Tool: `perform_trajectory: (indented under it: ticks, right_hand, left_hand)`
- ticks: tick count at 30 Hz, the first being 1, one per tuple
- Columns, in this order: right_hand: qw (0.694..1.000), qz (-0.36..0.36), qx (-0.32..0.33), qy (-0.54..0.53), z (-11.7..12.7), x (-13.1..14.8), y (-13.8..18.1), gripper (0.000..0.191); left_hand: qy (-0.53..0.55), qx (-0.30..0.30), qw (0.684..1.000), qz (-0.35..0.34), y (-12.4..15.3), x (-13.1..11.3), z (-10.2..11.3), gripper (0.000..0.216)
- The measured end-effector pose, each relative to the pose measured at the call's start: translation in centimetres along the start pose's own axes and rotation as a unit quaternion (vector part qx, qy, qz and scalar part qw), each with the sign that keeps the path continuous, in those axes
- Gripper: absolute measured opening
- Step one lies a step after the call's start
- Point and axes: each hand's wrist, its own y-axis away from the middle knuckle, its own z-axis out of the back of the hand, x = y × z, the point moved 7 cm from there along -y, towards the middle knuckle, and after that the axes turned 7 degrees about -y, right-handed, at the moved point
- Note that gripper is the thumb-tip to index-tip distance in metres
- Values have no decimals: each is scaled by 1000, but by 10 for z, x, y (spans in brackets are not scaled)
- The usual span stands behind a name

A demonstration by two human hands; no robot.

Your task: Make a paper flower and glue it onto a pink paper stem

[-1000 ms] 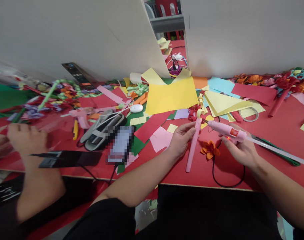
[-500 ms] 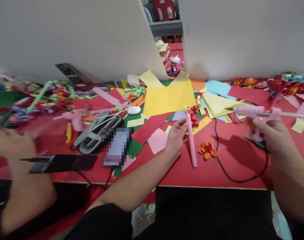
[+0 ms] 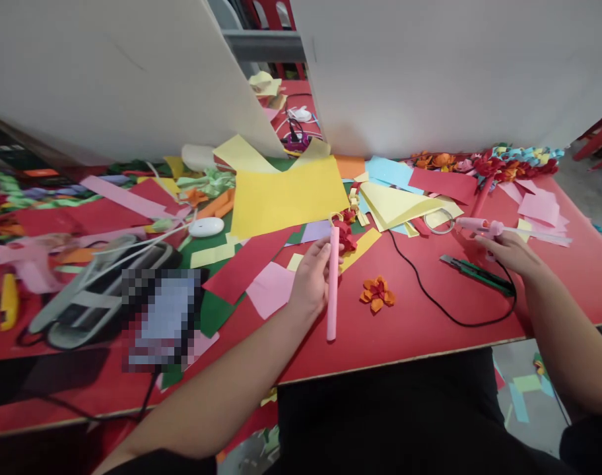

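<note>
My left hand is closed around a pink rolled-paper stick, which it holds nearly upright over the red table. Red folded-paper petals and a small yellow paper loop show by the stick's upper end. At the right, my right hand grips a pink hot glue gun low over the table, its nozzle pointing left and a clear glue stick jutting out behind. An orange and red paper flower lies between my hands. Below the glue gun rests a green and black box cutter.
A roll of clear tape is beside the nozzle. The black cord loops across the table. Yellow paper, a white mouse, a grey case and a blurred-out phone lie leftward. White panels stand behind.
My view has swung right, and the other person's arm at the left has gone out of it. My right hand has lowered the glue gun farther back; my left hand keeps the pink stick.
</note>
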Motion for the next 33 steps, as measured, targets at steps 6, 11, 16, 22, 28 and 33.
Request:
perform_trajectory:
  ticks: [6, 11, 16, 22, 28, 33]
  right_hand:
    - [996, -62, 7, 66, 6, -27, -22, 55]
    - [992, -60, -3, 114, 7, -32, -28, 64]
    - [990, -69, -19, 118, 15, -36, -25, 68]
    - [984, -39, 2, 173, 18, -38, -32, 66]
    - [973, -28, -9, 228, 19, -33, -45, 54]
    - [970, -9, -2, 243, 15, -21, -42, 39]
  left_hand:
    - [-8, 16, 1000, -3, -3, 1, 1, 48]
    - [-20, 26, 999, -18, -3, 3, -1, 47]
    - [-27, 30, 999, -5, -2, 7, -4, 53]
    - [-51, 39, 998, 2, -1, 4, -4, 55]
    - [-50, 45, 998, -3, -2, 4, -5, 57]
    - [-51, 46, 998, 6, 0, 3, -7, 58]
